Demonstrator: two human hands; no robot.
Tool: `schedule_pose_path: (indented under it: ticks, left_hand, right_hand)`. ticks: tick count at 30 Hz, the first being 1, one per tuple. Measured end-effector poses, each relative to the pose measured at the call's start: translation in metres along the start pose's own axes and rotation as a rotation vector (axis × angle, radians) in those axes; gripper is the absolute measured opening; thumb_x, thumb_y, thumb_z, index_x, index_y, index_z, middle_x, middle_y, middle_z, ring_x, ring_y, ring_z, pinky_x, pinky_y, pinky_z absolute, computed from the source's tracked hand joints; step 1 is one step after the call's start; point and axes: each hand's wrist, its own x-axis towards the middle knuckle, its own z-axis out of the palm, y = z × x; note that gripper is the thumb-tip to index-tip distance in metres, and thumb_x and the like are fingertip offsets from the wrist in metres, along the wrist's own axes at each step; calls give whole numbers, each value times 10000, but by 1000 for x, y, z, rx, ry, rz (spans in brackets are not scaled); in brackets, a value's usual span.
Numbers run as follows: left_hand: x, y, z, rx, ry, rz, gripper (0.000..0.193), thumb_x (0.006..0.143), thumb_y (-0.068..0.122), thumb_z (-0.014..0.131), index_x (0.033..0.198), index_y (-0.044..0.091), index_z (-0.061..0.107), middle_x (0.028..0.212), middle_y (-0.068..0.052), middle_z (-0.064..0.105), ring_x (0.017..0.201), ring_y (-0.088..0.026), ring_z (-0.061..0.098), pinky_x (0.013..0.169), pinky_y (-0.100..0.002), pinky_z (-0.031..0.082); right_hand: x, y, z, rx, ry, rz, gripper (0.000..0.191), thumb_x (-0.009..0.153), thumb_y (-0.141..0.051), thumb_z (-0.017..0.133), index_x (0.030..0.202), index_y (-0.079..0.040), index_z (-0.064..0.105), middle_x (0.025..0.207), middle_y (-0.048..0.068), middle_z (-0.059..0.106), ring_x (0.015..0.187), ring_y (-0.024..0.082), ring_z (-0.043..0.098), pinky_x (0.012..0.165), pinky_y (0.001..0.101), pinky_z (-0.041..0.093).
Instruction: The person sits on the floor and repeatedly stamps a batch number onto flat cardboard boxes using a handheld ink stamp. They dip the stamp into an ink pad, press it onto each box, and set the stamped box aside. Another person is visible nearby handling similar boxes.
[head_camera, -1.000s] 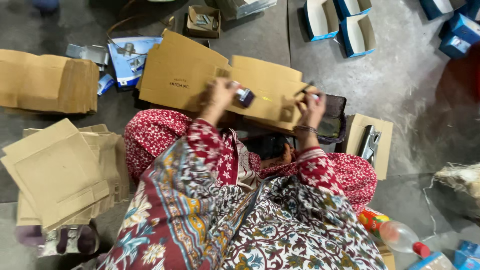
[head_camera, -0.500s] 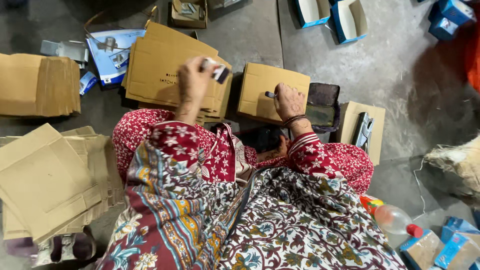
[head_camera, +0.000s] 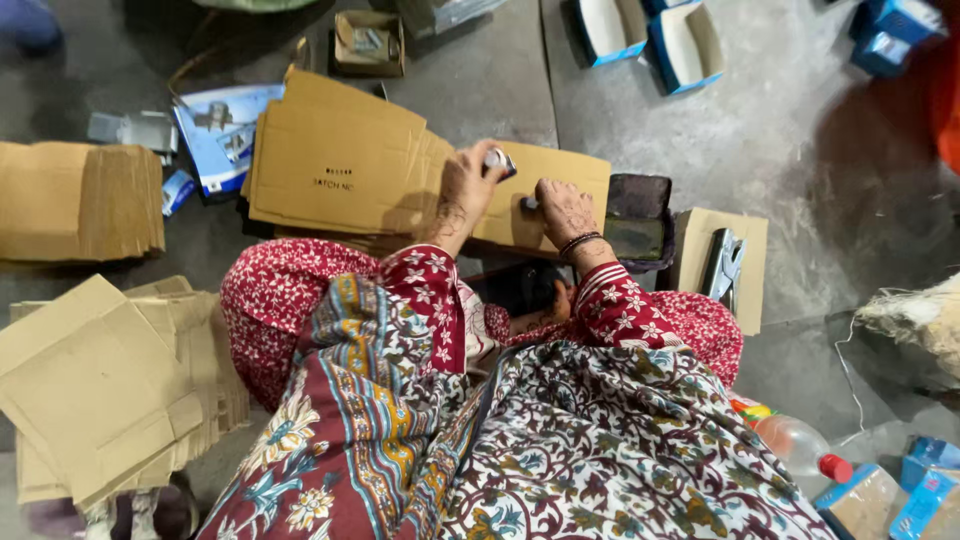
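Head view – both hands (head_camera: 520, 200) closed, pressing cardboard flat (head_camera: 560, 175)

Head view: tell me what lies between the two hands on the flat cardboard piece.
In the head view, only bare brown cardboard shows between the left hand and the right hand; nothing else lies in that gap.

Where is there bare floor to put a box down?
Bare grey floor lies between the flat cardboard sheet and the blue-and-white open boxes, and to the right of the small box holding a metal tool. It is crowded around both hands, and at the left by the cardboard stacks.
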Motion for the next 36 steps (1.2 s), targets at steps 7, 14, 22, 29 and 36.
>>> schedule_pose_path:
  ticks: [7,14,22,29,36]
  left_hand:
    - [1,25,61,104,-58,371,299,805,147,786,1076,79,679,933,-145,739,913,-351,663,853,-443,501]
    - [-7,35,93,330,-211,515,84,911,74,615,994,79,630,856,-118,706,882,-289,682,889,-408,510]
    - [26,37,58,-27,-92,272,121,871,149,681,958,78,726,913,-139,757,865,-292,731,731,-395,572]
    - [7,-29,14,-452,11,-285,250,992,241,679,1107,33,758,1003,-73,805,888,-143,726,788,-319,568]
    - [-39,-34,36,-328,-119,-341,241,972,240,656,1086,46,744,987,-67,805,909,-165,777,797,-311,591]
  right_hand:
    - [-47,58,-49,348,257,443,231,980,-216,711,1112,-72,587,860,120,668,766,272,652,679,414,508]
    - [-85,73,-33,466,386,500,246,969,-175,740,1110,-66,570,829,91,608,722,215,602,692,362,509]
    - [-58,74,-23,985,483,448,196,986,-130,694,1118,-77,560,909,2,663,801,77,642,683,245,523]
    - [-47,59,-14,1212,525,441,179,1013,-115,696,1121,-69,560,907,-12,618,763,69,581,692,225,502]
    - [-43,52,-9,1186,469,439,182,1014,-133,687,1124,-82,550,932,-11,635,781,70,612,708,228,512]
